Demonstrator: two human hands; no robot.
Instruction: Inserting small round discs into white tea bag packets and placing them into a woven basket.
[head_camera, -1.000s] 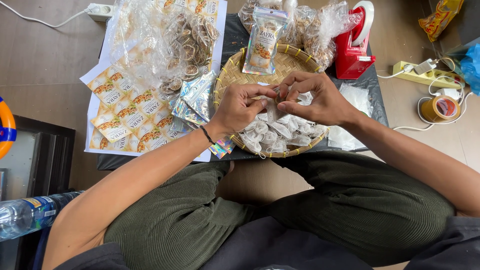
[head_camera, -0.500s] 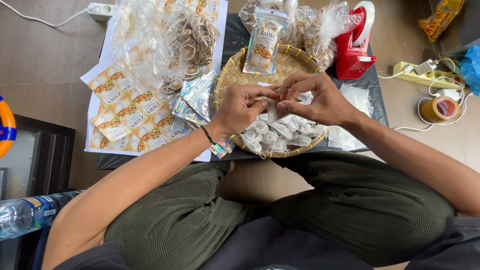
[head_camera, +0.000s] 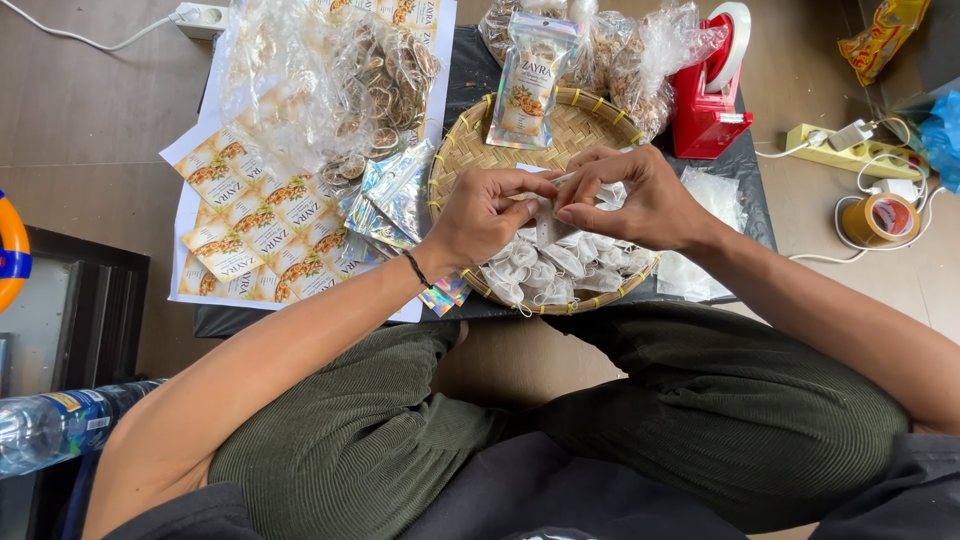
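Pinching a small white sachet over the woven tray, fingers of left hand and right hand clamped on it as before; hardly moved, more sachets piled below

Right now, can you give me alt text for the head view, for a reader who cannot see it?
Left hand and right hand pinch a small white mesh pouch over a woven tray piled with similar pouches. Printed label sheets and a red tape dispenser flank it.

Sachets in basket; dispenser right
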